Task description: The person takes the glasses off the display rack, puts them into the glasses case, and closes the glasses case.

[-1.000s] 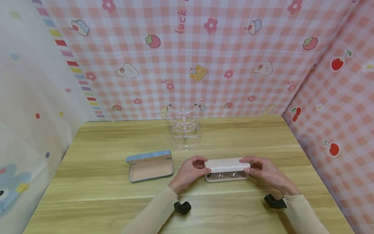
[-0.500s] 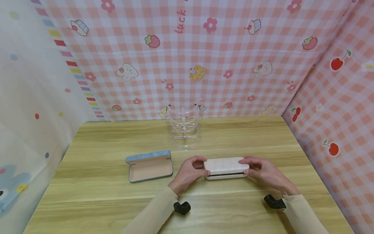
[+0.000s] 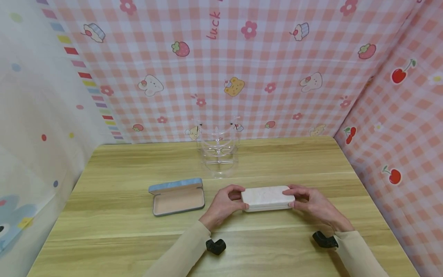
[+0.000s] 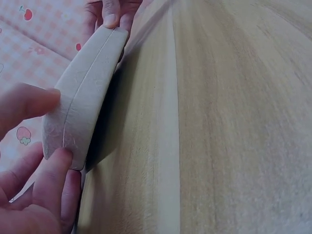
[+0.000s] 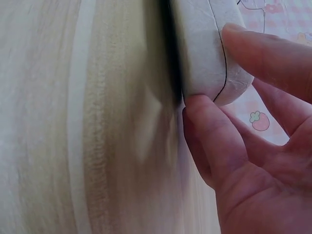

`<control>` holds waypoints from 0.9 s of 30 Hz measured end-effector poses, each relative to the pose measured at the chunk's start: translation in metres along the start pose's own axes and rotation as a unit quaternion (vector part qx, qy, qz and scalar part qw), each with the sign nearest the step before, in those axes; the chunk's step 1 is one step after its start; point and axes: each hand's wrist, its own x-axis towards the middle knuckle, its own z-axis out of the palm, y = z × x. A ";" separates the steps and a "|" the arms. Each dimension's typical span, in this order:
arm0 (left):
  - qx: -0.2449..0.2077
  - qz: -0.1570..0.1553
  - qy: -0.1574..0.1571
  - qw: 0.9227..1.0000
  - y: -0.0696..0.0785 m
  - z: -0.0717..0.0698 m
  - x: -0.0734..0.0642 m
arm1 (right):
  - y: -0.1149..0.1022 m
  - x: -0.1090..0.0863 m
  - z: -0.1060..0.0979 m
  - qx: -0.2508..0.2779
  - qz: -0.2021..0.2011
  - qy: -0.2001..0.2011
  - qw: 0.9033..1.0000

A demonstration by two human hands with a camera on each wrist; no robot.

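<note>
A white glasses case [image 3: 266, 197] with its lid closed lies between both hands in front of me. The left hand [image 3: 224, 204] holds its left end, thumb near the front seam and fingers on top and behind. At the other end the right hand [image 3: 316, 204] pinches the case between thumb and fingers. In the left wrist view the white case [image 4: 80, 97] shows only a thin seam along its side. The right wrist view has the case's rounded corner [image 5: 204, 53] between the fingers. The eyeglasses inside are hidden by the lid.
To the left, a blue glasses case [image 3: 178, 198] lies with its lid raised and its beige lining bare. A transparent stand [image 3: 219, 154] rises behind, near the pink checked cloth [image 3: 277, 57]. All stand on a wooden table [image 3: 114, 231].
The white case's lid has come down fully, covering the eyeglasses that showed through the gap a second ago. Both hands have kept to the ends of the case.
</note>
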 end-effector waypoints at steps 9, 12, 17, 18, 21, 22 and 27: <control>0.058 0.025 0.005 0.998 0.004 0.003 -0.005 | 0.001 0.001 0.004 0.004 0.020 0.007 1.000; 0.087 0.034 0.008 0.996 0.005 0.006 -0.007 | -0.003 0.000 0.006 -0.005 0.017 0.007 1.000; 0.111 0.040 0.013 0.993 0.001 0.008 -0.008 | -0.010 0.000 0.009 -0.022 -0.015 -0.003 1.000; 0.120 0.041 0.016 0.992 0.001 0.008 -0.009 | -0.011 0.000 0.010 -0.029 -0.027 -0.004 0.999; 0.132 0.041 0.031 0.990 0.002 0.004 -0.014 | -0.016 -0.001 0.014 -0.032 -0.055 0.016 0.998; 0.130 0.045 0.037 0.990 0.003 0.002 -0.017 | -0.019 -0.002 0.015 -0.032 -0.064 0.028 0.997; 0.110 0.102 0.070 0.986 0.013 -0.013 -0.032 | -0.042 -0.001 0.024 -0.022 -0.073 0.106 0.991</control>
